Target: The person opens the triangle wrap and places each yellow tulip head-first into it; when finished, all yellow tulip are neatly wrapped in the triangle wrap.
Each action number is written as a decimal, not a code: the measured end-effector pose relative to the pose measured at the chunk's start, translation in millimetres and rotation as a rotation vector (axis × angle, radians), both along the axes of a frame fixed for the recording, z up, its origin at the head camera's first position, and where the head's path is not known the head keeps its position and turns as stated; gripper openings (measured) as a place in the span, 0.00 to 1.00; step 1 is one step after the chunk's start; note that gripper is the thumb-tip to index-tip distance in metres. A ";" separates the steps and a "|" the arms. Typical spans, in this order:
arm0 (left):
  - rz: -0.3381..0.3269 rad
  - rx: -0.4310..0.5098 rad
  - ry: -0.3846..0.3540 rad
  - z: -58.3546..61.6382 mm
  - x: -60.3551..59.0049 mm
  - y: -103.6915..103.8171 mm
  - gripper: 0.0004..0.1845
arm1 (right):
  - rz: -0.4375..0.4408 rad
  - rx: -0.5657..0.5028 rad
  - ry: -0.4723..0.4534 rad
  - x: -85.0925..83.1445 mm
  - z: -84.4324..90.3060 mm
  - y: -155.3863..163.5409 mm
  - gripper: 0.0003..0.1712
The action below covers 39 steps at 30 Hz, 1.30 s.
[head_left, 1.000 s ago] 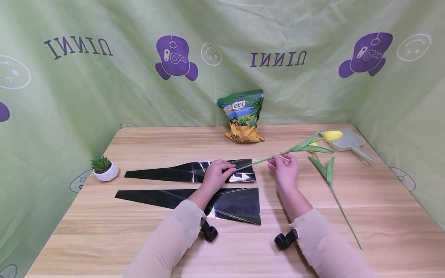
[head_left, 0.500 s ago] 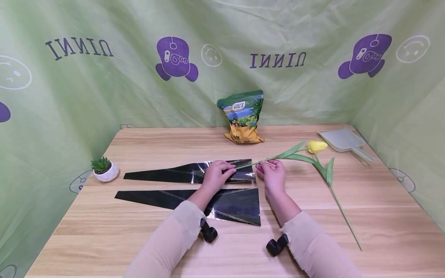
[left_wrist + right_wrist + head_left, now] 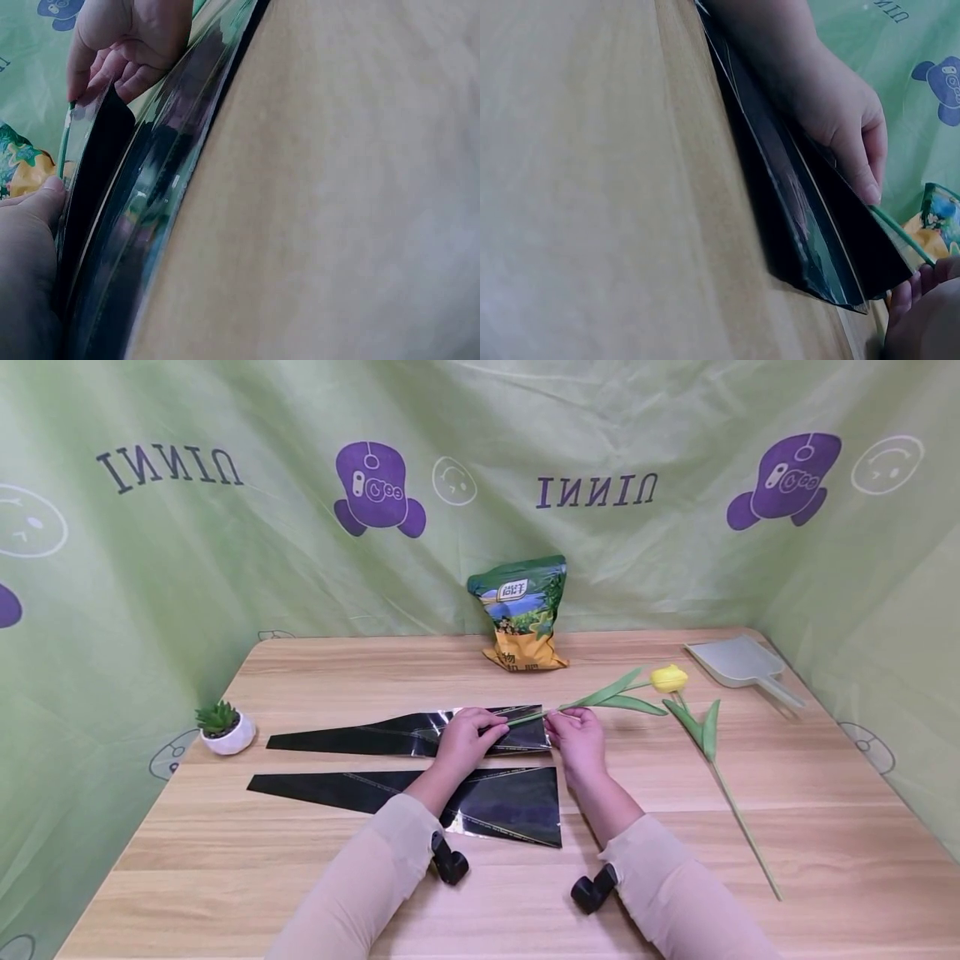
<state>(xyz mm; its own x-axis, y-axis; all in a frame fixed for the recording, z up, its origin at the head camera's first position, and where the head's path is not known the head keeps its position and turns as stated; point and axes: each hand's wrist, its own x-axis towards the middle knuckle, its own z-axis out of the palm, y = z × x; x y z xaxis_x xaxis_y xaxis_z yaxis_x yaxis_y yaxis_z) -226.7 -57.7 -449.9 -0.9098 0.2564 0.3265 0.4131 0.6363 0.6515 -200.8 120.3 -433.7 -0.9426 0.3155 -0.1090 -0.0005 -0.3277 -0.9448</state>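
Yellow tulip (image 3: 602, 694) and right hand (image 3: 581, 742) have shifted toward far black flower sleeve (image 3: 375, 735). I see left hand (image 3: 467, 742) pinching stem (image 3: 525, 719) along sleeve, right pinching near sleeve's wide end. Sleeving underway, I judge; next calls for feeding deeper.

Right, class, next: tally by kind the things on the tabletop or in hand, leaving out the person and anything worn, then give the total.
Black plastic sleeves: 2
Leafy flower stems: 2
Potted plant: 1
Printed bag: 1
Grey scoop: 1
Total: 7
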 end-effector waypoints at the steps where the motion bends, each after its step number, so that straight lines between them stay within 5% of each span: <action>1: 0.000 0.005 -0.005 0.0 0.0 0.1 0.11 | 0.006 0.010 -0.015 -0.8 0.2 -0.2 0.10; 6: -0.003 0.022 -0.005 0.1 0.2 0.1 0.11 | 0.039 0.071 -0.120 -4.1 4.1 -1.9 0.09; 25: -0.015 -0.020 0.037 0.6 0.0 0.4 0.10 | 0.076 0.084 -0.134 -0.4 5.1 -3.6 0.07; 33: -0.019 -0.024 0.032 0.1 0.3 0.3 0.10 | 0.015 0.101 -0.133 5.3 10.1 9.1 0.19; 39: -0.016 -0.015 0.018 1.8 0.8 -0.3 0.10 | -0.074 0.051 -0.115 9.6 18.7 25.4 0.14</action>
<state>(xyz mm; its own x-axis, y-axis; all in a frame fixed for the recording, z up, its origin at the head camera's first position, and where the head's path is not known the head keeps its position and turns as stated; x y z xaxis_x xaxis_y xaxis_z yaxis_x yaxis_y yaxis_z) -225.9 -58.0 -448.2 -0.8995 0.2763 0.3385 0.4350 0.6393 0.6341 -191.1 145.6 -414.9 -0.8989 0.3914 -0.1969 0.0863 -0.2824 -0.9554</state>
